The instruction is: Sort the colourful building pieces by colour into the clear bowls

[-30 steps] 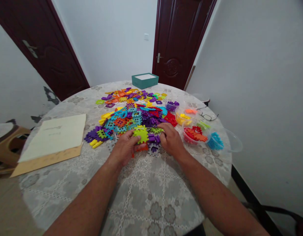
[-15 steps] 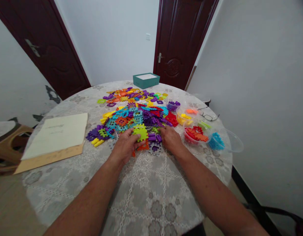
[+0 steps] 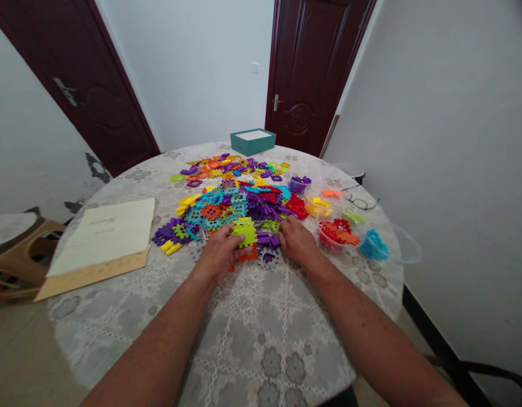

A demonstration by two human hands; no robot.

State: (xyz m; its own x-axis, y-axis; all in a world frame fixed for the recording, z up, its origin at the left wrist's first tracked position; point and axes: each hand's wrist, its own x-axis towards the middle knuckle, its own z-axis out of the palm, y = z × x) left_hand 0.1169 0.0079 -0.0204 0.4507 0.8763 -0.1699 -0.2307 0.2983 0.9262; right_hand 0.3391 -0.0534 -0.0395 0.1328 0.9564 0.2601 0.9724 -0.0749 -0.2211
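My left hand (image 3: 221, 252) is closed on a lime-green interlocking building piece (image 3: 244, 230), a square with notched edges, held up at the near side of the heap. My right hand (image 3: 298, 239) is at the heap's near right edge, fingers bent together beside a green piece (image 3: 271, 225); whether it grips that piece is hidden. Between the hands lie purple tube-like pieces (image 3: 268, 238), a grey notched piece (image 3: 268, 258) and an orange piece (image 3: 247, 254). Behind them rises the mixed heap with turquoise pieces (image 3: 239, 203) and red pieces (image 3: 297, 207).
Clear tubs on the right hold yellow pieces (image 3: 319, 207), red pieces (image 3: 340, 232) and blue pieces (image 3: 374, 245). Eyeglasses (image 3: 360, 202) lie behind them. A paper sheet on cardboard (image 3: 103, 229) is at left. A green box (image 3: 253, 144) stands at the far edge, behind another spread of pieces (image 3: 227, 168).
The view has shifted slightly. My left hand still holds the lime-green piece, and my right hand has stayed at the heap's edge with its fingers a little more drawn in.
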